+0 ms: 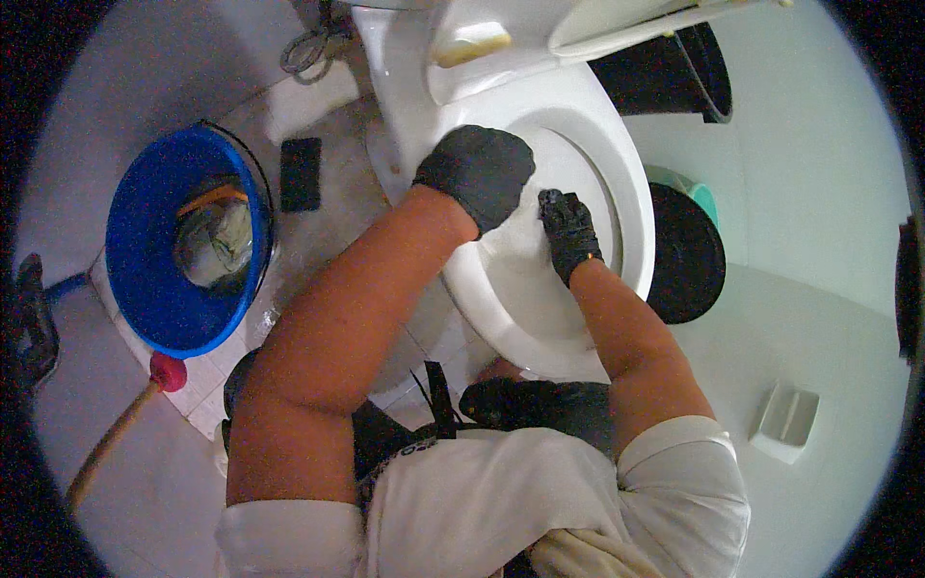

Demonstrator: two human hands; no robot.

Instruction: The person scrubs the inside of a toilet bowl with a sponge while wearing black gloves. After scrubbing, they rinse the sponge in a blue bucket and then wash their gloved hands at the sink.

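A white toilet bowl [636, 217] stands before me, with its seat and lid [621, 32] raised. My left hand [480, 180], in a black glove, is curled over the left side of the bowl. Its fingers are turned away, so I cannot tell whether it holds anything. My right hand [569, 227], also black-gloved, reaches down inside the bowl, its fingers bent near the inner wall. A small dark lump [551, 196] shows at these fingertips; whether it is a scrubber or part of the glove is unclear.
At left stands a blue bucket [137, 238] holding a wet cloth [217, 246] and an orange item. A black rectangular object [300, 175] lies on the tiled floor. Below the bucket is a wooden-handled red plunger [168, 372]. Black bins [686, 253] flank the bowl's right side.
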